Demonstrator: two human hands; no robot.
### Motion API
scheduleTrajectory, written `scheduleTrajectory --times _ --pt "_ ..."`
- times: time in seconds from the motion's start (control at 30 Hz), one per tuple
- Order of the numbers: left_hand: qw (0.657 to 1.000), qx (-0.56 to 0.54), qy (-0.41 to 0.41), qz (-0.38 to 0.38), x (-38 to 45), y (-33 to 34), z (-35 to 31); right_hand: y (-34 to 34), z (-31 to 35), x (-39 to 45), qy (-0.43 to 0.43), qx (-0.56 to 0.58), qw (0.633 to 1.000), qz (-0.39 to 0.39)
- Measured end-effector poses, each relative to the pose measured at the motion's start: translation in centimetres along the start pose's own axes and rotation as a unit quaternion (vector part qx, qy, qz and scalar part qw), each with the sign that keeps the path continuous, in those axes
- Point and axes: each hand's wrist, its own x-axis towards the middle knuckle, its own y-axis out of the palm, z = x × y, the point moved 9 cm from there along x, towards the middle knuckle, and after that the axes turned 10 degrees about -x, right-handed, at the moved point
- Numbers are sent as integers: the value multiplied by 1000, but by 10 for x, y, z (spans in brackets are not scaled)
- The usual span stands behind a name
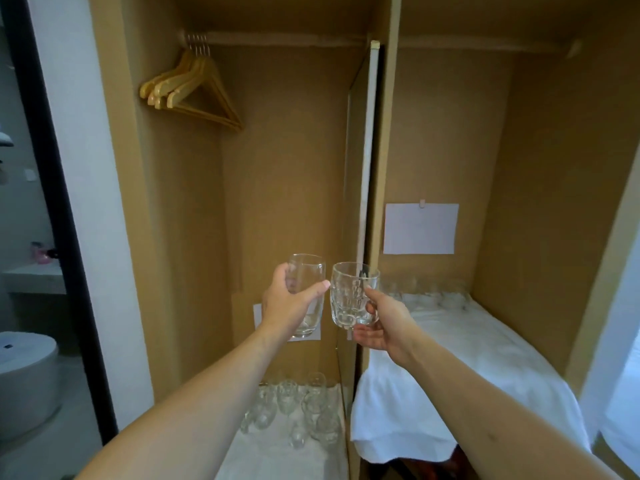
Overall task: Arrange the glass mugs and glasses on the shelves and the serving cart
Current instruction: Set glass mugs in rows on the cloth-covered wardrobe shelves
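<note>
Left hand (287, 303) wrapped round smooth tumbler (306, 292); right hand (381, 323) curled through handle of dimpled glass mug (351, 294). Both raised before wardrobe. Glasses (294, 410) grouped on lower left shelf; more glassware (433, 289) at rear of towel-covered right shelf (450, 358). Judged midway: held pair unplaced.

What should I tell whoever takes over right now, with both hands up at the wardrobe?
Left hand: grips a smooth glass, held up in front of the left compartment.
Right hand: holds a dimpled mug by its handle, beside the glass; whether the two touch is unclear.
Done: a cluster of glasses stands on the white cloth of the lower left shelf; a row of glassware stands at the back of the cloth-covered right shelf.
Left: set down both held pieces. My guess: glass to the left shelf, mug to the right row. The cart is out of view.
</note>
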Motion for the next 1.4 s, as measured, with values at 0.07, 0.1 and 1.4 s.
scheduleTrajectory --times 0.07,0.1,1.4 --pt "1000 -1 3 -4 -13 24 -5 -30 -6 -5 -1 -4 1000 -7" --pt "1000 -2 2 -8 -19 35 -7 -43 -9 -8 -2 -6 1000 -9" --pt "993 3 -90 78 32 309 119 -260 -88 108 104 24 989 -105"
